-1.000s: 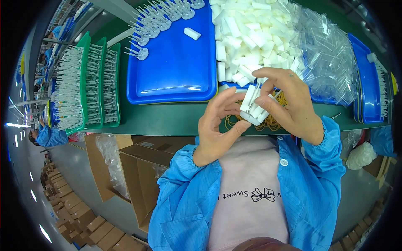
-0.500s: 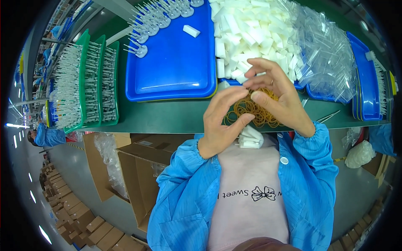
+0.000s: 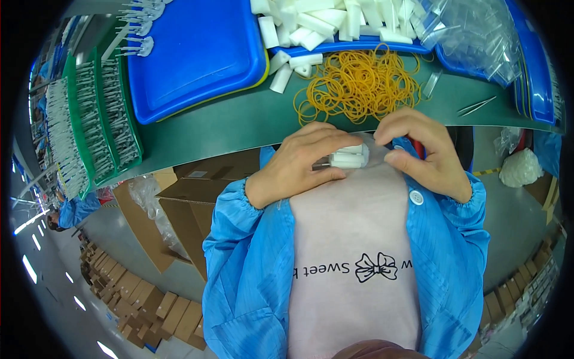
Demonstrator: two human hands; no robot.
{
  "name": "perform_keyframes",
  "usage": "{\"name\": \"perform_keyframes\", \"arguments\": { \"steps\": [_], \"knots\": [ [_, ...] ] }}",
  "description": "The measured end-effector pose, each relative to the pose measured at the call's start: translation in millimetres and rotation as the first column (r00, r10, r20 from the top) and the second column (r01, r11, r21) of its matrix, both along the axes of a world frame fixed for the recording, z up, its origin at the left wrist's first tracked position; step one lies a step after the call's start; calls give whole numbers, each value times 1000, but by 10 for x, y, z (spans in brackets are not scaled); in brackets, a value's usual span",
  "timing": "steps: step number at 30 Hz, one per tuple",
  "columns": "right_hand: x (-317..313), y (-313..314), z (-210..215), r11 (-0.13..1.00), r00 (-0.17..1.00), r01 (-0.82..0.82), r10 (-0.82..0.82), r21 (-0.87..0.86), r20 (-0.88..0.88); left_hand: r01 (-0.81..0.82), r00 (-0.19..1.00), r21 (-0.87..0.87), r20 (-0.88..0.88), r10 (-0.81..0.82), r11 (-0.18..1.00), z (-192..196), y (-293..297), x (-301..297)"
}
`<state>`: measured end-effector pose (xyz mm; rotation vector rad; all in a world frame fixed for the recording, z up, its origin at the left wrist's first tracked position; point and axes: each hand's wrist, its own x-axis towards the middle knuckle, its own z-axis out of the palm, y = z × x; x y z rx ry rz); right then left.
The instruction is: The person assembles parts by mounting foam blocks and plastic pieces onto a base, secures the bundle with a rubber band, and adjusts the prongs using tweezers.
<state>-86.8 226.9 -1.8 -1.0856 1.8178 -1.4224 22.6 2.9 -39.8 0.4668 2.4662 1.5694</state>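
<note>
My left hand (image 3: 302,157) is closed around a small folded white foam piece (image 3: 348,158) in front of my chest, just off the near table edge. Something clear seems to wrap the foam's end, but it is too small to make out. To its right, my right hand (image 3: 426,152) has its thumb and forefinger curved and apart, with nothing visible between them. Beyond both hands, a loose heap of yellow-brown rubber bands (image 3: 362,84) lies on the green table (image 3: 221,122). Several loose white foam pieces (image 3: 281,79) rest left of the heap.
A blue tray (image 3: 200,66) holds white pronged parts (image 3: 140,46) at far left. Green racks (image 3: 128,122) with similar parts stand beside it. White foam blocks (image 3: 314,24) and clear plastic pieces (image 3: 478,42) fill the back. Tweezers (image 3: 476,106) lie right; an open carton (image 3: 185,206) sits below.
My view has shifted, so the table sits higher in it. My hands have come down nearer my chest; the left now wraps the white foam piece, and the right has moved away from it.
</note>
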Motion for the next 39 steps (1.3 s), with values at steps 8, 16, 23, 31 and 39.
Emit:
{"name": "perform_keyframes", "arguments": {
  "steps": [8,16,23,31,39],
  "knots": [
    [179,122,-311,978,958,23,-80,205,276,-124,984,-27,-128,120,992,46,97,13],
    [208,-8,-259,991,898,134,-130,20,421,-303,909,65,-281,309,951,153,71,-90],
    [45,-137,6,953,958,287,-285,-92,30,-336,816,39,-487,311,941,305,-32,-328],
    [-92,-210,102,918,810,305,-390,-252,-438,-453,817,345,-207,537,822,323,1,-402],
    [-118,-245,67,922,754,314,-387,-227,-531,-488,841,377,-37,539,787,409,92,-515]
  ]
}}
